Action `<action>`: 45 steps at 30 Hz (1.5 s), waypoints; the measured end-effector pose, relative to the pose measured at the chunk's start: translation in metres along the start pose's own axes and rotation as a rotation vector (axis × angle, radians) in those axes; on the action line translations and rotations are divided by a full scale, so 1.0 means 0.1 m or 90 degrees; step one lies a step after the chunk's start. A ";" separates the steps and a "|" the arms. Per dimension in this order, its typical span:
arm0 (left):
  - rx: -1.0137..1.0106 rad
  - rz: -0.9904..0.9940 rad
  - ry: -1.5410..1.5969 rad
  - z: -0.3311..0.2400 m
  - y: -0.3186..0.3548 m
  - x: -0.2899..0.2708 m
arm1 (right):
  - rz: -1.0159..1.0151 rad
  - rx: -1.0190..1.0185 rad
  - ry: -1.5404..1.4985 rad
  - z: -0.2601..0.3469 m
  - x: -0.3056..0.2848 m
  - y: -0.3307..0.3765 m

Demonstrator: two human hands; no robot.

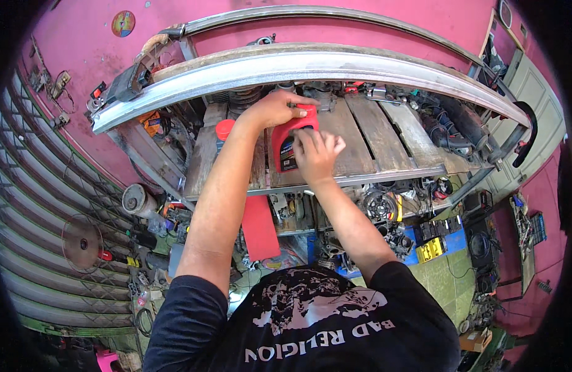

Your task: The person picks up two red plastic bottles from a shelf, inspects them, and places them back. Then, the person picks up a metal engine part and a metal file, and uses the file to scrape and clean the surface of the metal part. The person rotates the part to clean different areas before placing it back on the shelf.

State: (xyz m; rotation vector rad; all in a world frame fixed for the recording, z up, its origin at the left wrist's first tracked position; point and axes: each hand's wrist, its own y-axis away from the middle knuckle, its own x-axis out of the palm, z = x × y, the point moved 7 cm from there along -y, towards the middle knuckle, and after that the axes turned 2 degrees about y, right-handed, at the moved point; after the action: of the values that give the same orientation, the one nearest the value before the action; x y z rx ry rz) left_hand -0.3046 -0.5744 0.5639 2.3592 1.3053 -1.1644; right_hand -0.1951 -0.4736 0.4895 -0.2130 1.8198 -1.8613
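On the plank worktop (360,133) in the head view, a red bottle (286,147) with a dark label stands near the front edge, between the person's two hands. The left hand (275,110) reaches over its top, with a narrow grip, thumb and forefinger holding the red cap (308,109). The right hand (318,152) is against the bottle's right side, fingers curled; its fingertips are partly hidden, so I cannot tell whether that grip closes on anything.

Just left of the left forearm is a second bottle's red lid (224,128), its body mostly hidden behind the arm. Finned metal parts (246,99) sit at the back of the worktop, and a dark cylinder (462,118) lies at its right end. A pale metal rail (311,65) runs across above the back of the planks. Below, a red panel (259,228) hangs beside the left forearm, and a round metal part (380,204) rests on the lower shelf, right of the right forearm.
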 end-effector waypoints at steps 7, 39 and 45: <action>-0.008 -0.001 -0.016 -0.03 -0.08 0.01 | 0.177 -0.046 -0.039 -0.10 0.24 0.72; -0.045 -0.076 -0.045 0.11 -0.03 0.06 | 0.131 0.103 -0.046 -0.57 0.05 0.47; -0.109 -0.223 -0.333 -0.46 0.38 0.08 | 0.292 0.202 -0.032 -0.70 0.14 0.94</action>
State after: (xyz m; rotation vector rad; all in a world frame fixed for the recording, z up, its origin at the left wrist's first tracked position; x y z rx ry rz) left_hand -0.2475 -0.5678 0.5822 1.5877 1.5664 -1.5549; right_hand -0.2150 -0.4143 0.3900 0.2498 1.3681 -1.7538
